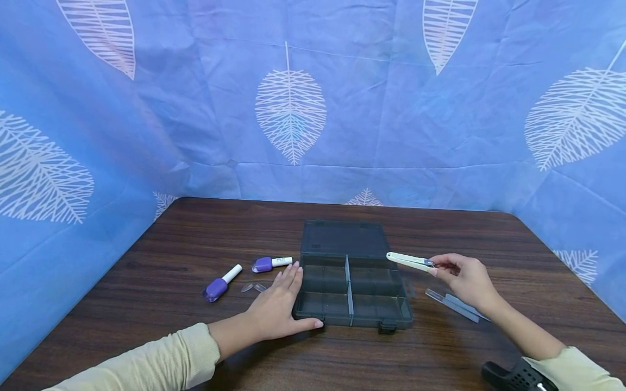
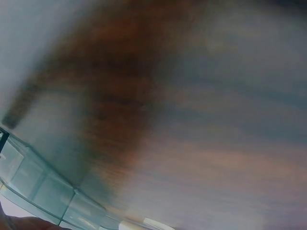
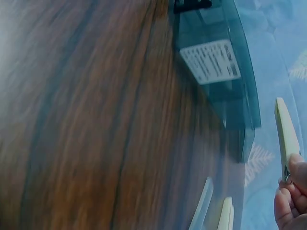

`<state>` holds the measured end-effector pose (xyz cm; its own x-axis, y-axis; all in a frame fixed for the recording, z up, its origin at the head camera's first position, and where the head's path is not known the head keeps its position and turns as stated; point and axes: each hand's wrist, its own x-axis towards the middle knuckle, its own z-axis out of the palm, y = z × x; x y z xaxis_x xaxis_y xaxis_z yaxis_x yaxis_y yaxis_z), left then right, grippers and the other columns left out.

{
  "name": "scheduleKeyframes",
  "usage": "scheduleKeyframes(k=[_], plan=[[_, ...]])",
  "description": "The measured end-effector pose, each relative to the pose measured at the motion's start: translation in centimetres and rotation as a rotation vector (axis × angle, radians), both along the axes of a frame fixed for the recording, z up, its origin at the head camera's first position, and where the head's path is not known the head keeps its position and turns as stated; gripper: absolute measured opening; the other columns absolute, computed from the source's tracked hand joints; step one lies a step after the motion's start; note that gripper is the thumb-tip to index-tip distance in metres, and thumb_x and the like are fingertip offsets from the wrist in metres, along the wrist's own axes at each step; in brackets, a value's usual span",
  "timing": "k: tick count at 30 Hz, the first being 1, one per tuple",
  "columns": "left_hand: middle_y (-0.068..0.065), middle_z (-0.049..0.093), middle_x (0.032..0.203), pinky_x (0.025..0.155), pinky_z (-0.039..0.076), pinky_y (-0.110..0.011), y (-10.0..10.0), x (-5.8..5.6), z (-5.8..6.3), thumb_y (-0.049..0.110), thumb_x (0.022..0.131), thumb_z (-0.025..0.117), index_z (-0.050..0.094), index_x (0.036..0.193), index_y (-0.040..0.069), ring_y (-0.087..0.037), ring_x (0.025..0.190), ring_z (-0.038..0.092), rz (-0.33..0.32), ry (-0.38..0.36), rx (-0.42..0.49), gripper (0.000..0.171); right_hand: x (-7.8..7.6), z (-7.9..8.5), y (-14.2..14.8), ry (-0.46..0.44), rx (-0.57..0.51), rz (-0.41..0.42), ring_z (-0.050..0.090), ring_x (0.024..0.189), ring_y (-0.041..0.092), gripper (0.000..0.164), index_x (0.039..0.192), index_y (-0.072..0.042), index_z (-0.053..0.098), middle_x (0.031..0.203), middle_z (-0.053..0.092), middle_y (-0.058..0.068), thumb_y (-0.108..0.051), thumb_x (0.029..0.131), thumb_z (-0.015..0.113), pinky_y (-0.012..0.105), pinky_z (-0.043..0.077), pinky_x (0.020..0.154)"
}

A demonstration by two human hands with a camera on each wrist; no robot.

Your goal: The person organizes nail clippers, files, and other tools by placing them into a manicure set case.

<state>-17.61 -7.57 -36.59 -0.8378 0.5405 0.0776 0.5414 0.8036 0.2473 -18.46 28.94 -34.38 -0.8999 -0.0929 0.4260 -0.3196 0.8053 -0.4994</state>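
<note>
An open grey translucent organizer box lies on the table with its lid folded back and dividers inside. My left hand rests along the box's left side, fingers straight and thumb at the front corner. Held over the box's right side is a cream nail clipper, its metal end pinched between the thumb and fingers of my right hand. The right wrist view shows the clipper beyond the box's side wall, which bears a printed label.
Two purple nail polish bottles with white caps lie left of the box. Small clear nail-shaped pieces are beside my left hand. Slim pale strips lie under my right forearm. A leaf-patterned blue cloth hangs around the table.
</note>
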Motion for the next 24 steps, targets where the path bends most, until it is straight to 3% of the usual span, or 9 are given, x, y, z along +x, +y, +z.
scheduleKeyframes(k=[11,24], plan=[[-0.022,0.019,0.152,0.112,0.027,-0.044,-0.1,0.0,0.0,0.067,0.078,0.055,0.024,0.144,-0.005,-0.031,0.141,0.021,-0.001,-0.016,0.017,0.103,-1.5,0.0,-3.3,0.015,0.012,0.132,0.044,0.061,-0.002,0.012,0.091,-0.001,0.069,0.076,0.062,0.003,-0.001,0.079,0.069,0.02,0.04,0.051],[-0.022,0.02,0.152,0.111,0.029,-0.044,-0.1,0.0,0.1,0.067,0.078,0.056,0.025,0.144,-0.005,-0.032,0.141,0.022,0.002,-0.016,0.016,0.102,-3.4,-0.6,-5.5,0.017,0.135,0.25,0.039,0.061,0.001,0.011,0.088,0.0,0.069,0.073,0.057,-0.001,0.0,0.077,0.07,0.021,0.038,0.052]])
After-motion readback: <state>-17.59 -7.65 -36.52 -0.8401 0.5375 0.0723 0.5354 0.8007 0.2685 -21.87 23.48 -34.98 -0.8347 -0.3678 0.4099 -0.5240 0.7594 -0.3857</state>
